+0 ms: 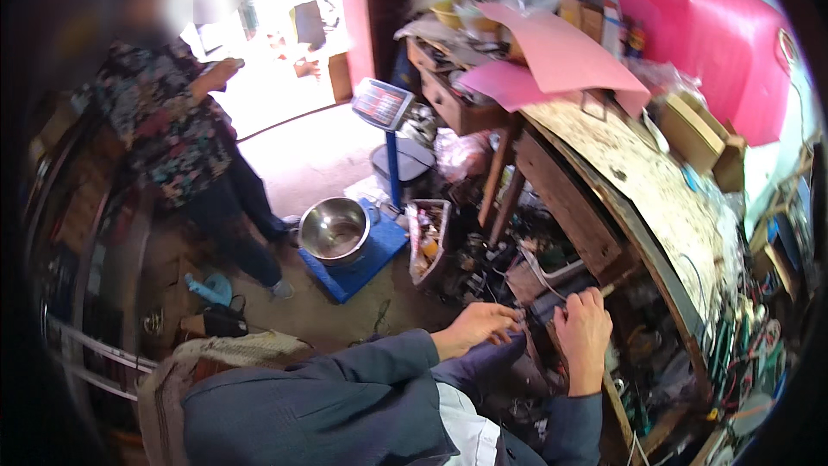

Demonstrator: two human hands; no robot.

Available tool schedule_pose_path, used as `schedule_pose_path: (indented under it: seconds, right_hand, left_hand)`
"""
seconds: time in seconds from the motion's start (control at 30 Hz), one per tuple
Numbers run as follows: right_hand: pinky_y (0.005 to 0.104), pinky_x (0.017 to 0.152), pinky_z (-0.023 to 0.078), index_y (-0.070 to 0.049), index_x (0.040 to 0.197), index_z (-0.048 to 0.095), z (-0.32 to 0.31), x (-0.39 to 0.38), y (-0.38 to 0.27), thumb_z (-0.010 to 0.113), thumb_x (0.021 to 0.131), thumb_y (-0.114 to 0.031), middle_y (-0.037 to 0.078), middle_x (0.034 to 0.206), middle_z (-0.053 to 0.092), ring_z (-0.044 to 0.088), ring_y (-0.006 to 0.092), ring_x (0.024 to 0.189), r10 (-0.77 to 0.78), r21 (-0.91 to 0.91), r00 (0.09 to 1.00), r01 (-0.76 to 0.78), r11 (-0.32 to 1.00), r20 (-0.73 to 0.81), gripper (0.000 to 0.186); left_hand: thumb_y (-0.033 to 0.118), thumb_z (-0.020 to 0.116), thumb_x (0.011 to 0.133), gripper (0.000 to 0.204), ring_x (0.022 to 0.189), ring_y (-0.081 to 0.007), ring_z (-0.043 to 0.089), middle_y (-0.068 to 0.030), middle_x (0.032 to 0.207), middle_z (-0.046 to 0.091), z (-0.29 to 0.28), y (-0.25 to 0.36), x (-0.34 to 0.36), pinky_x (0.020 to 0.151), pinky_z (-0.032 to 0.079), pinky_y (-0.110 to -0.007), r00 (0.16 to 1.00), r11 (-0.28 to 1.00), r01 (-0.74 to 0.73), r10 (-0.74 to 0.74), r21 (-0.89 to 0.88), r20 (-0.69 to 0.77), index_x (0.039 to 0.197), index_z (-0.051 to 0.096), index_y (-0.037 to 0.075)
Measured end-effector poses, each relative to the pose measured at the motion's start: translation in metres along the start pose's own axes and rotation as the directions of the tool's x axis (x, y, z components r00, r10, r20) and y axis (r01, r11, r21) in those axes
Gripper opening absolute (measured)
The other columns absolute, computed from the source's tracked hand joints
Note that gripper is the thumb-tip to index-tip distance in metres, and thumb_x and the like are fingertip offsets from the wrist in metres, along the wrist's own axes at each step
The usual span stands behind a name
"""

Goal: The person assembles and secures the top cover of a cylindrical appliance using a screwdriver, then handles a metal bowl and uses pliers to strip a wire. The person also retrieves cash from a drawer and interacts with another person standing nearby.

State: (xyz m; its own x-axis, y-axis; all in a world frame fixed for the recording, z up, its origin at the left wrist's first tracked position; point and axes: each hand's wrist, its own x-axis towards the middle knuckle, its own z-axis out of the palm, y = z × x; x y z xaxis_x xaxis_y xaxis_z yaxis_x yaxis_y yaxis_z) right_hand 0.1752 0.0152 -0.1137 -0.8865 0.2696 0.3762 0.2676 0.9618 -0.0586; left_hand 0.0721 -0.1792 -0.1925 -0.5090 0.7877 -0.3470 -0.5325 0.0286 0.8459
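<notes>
My left hand (pixel 479 325) reaches to the right over my lap with its fingers drawn together in a pinch. Facing it, my right hand (pixel 586 334) has its fingers curled in. A gap separates the two hands. Whatever they may hold is too small and blurred to make out. Close beyond them, a pale cord or strip (pixel 536 268) runs over the clutter under the workbench.
A steel pot (pixel 335 229) stands on a blue platform scale (pixel 379 252), beside a bin of odds and ends (pixel 445 252). A person (pixel 172 121) stands at the left. The workbench (pixel 638 164) bears pink sheets (pixel 561 56); tools (pixel 759 354) crowd the right.
</notes>
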Motion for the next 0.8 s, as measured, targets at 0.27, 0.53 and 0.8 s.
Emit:
schedule_pose_path:
  seconds: [0.27,0.53,0.8]
  right_hand:
    - [0.0478,0.076,0.055,-0.006,0.079,0.060,-0.003,-0.002,0.001,0.081,0.077,-0.021,0.011,0.094,0.064,0.061,0.0329,0.108,-0.013,0.044,0.999,0.014,0.999,-0.034,0.025]
    - [0.0479,0.079,0.056,-0.005,0.083,0.063,0.004,-0.003,0.009,0.081,0.077,-0.023,0.013,0.099,0.065,0.059,0.0342,0.115,-0.016,0.072,0.999,0.013,0.997,0.032,0.027]
    - [0.0473,0.078,0.056,-0.004,0.084,0.061,0.007,-0.001,0.009,0.075,0.085,-0.022,0.014,0.099,0.064,0.059,0.0338,0.115,-0.010,0.047,1.000,0.011,0.999,-0.019,0.023]
  left_hand:
    - [0.035,0.073,0.097,0.040,0.045,-0.0064,0.040,0.0036,0.053,0.050,0.008,0.016,-0.025,0.043,0.026,-0.027,0.987,0.984,-0.064,0.087,0.169,-0.132,0.071,0.068,0.005]
    - [0.038,0.069,0.094,0.041,0.066,-0.0151,0.052,-0.0128,0.069,0.062,-0.002,0.009,0.000,0.064,0.045,-0.036,0.943,0.635,-0.234,0.332,0.736,0.013,0.081,0.068,-0.001]
    - [0.020,0.066,0.087,0.063,0.123,-0.0335,0.061,-0.0220,0.133,0.062,0.023,0.021,0.045,0.106,0.046,-0.041,0.865,0.515,-0.496,0.367,0.699,0.343,0.144,0.047,0.001]
